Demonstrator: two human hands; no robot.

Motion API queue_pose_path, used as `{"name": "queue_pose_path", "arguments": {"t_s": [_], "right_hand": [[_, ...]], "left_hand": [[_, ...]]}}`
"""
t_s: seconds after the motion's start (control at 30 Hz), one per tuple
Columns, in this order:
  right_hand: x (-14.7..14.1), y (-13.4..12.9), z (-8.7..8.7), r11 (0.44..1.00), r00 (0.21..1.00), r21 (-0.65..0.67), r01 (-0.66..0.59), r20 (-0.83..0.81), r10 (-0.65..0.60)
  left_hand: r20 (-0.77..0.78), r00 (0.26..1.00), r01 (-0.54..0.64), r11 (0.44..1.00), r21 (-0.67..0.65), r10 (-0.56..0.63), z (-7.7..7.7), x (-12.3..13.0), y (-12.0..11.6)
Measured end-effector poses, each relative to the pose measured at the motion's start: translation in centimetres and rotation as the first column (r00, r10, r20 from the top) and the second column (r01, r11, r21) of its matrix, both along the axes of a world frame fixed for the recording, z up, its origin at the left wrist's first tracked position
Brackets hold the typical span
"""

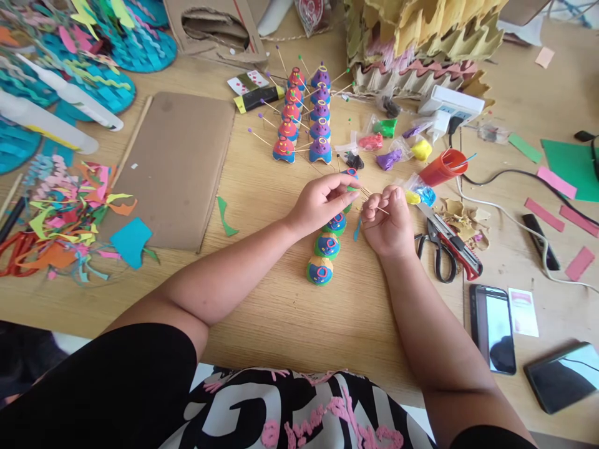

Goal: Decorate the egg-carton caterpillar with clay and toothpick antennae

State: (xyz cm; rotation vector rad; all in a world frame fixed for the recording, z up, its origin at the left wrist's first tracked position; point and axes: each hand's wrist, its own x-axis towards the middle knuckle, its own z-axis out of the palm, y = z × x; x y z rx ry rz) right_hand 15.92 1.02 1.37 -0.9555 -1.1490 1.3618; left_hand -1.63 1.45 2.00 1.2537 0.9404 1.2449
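Thin wooden sticks [366, 192] run between my two hands. My left hand [329, 198] pinches their left end between thumb and fingers. At their other end my right hand [386, 215] has its fingers curled round a stick. Under and beside my hands stands a row of blue and green clay-covered domes [326, 245] with red rings, its far part partly hidden by my left hand. Beyond are two rows of finished-looking figures, one red and blue [287, 130], one purple and blue [321, 129], with ball-tipped sticks out of their sides.
A cardboard sheet [173, 168] and paper scraps [88, 212] lie left. Clay bags [388, 159], an orange cup [442, 167], black scissors [437, 249] and a red cutter [456, 246] are right. A phone [493, 327], cables and a power adapter [452, 103] lie farther right.
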Motion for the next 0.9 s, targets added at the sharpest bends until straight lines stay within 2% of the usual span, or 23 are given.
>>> {"name": "queue_pose_path", "arguments": {"t_s": [0.17,0.3,0.4,0.57,0.73,0.9], "right_hand": [[0.0,-0.2,0.3,0.999,0.997,-0.035,-0.020,-0.073,0.018],[-0.1,-0.5,0.2,0.997,0.997,-0.056,-0.054,-0.055,0.050],[0.0,-0.3,-0.1,0.997,0.998,-0.076,0.017,-0.065,-0.022],[0.2,0.4,-0.6,0.982,0.974,-0.040,0.185,-0.126,-0.189],[-0.3,0.2,-0.2,0.978,0.962,-0.078,0.193,-0.182,-0.204],[-0.8,-0.1,0.2,0.983,0.978,-0.047,0.176,-0.109,-0.180]], "left_hand": [[-0.118,0.992,0.046,0.991,0.123,-0.032,0.2,0.0,0.0],[-0.213,0.977,0.059,0.975,0.213,-0.012,0.4,-0.1,0.0],[-0.236,0.972,0.040,0.973,0.227,0.015,0.4,-0.1,-0.1],[-0.110,0.990,-0.073,0.983,0.165,0.092,-0.6,0.0,0.4],[-0.014,0.990,-0.138,0.973,0.188,0.143,-1.8,0.0,1.3],[-0.005,0.987,-0.159,0.969,0.188,0.162,-2.2,0.0,1.5]]}}
